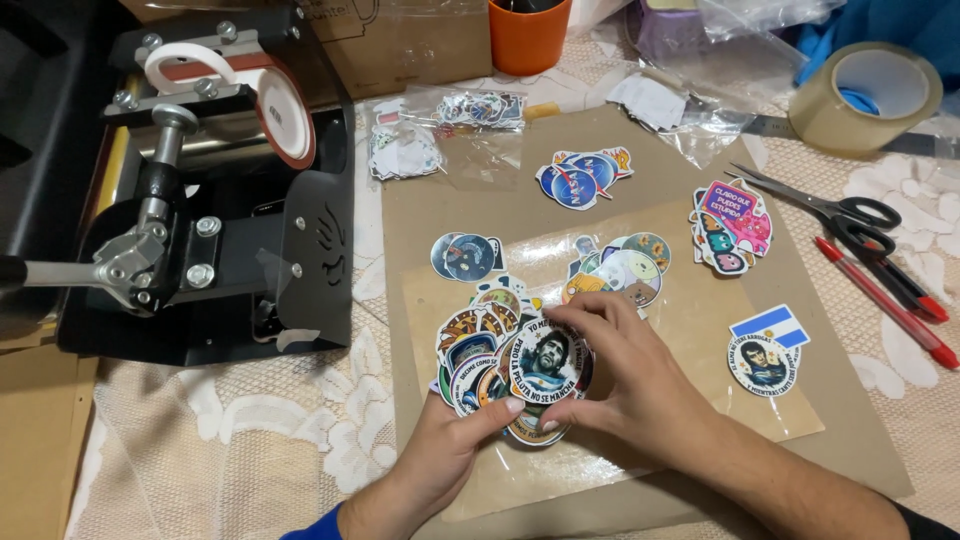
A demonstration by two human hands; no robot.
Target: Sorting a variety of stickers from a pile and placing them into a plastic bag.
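Observation:
My left hand (440,455) and my right hand (625,375) together hold a stack of round printed stickers (545,365) over a brown cardboard sheet (840,400). The top sticker shows a portrait with a ring of lettering. My left thumb presses its lower edge while my right fingers curl over its top and right side. More round stickers (475,335) fan out to the left under the stack. Separate sticker piles lie on the sheet: a blue round set (578,178), a pink and multicoloured set (732,225), a pale round set (625,268) and a flag-and-portrait pair (768,350).
A black mug heat press (200,190) with a lever stands at the left. Scissors (830,207) and red pens (885,290) lie at the right, a tape roll (868,98) at the back right, an orange cup (528,35) behind, and bagged stickers (440,135) nearby.

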